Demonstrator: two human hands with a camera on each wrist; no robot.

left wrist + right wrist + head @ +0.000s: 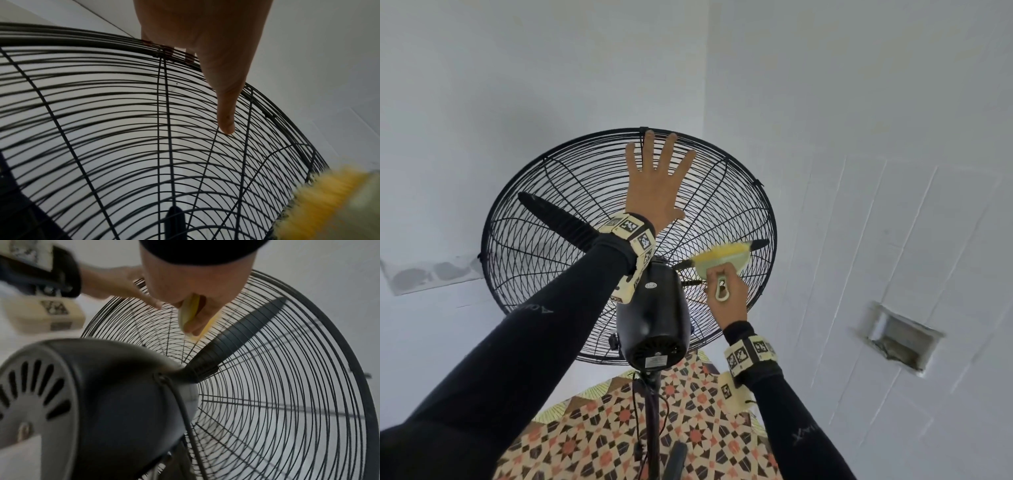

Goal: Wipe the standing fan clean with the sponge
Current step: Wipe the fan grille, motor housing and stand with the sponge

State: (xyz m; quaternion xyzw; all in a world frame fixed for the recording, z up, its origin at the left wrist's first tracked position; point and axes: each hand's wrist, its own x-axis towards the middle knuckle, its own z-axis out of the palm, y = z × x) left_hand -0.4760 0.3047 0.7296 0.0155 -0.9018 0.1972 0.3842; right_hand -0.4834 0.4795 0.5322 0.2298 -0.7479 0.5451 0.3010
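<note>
Black wire makes up the rear guard of the standing fan (571, 274), and I am working at it from behind, with the motor housing (652, 318) nearest me and the pole (652, 411) dropping to the patterned tile floor (602, 442). My left hand (654, 185) lies flat on the upper part of the guard, its fingers (649, 147) straight and spread, the tips reaching the top rim; the left wrist view shows the thumb (226, 116) stretched along the wires with its tip touching them. My right hand (726, 294) is lower and to the right of the motor housing, curled round the pale green handle (722, 289) of the sponge (722, 258), which I cannot see fully enclosed. The sponge's yellow face is pressed against the guard wires just beyond those fingers (197, 321), directly over a dark blade (242, 331) that sits inside the cage. In the left wrist view the sponge shows as a blurred yellow patch at the lower right, well apart from the thumb. White walls (859, 102) stand behind the fan, one with a small recessed niche (900, 337).
</note>
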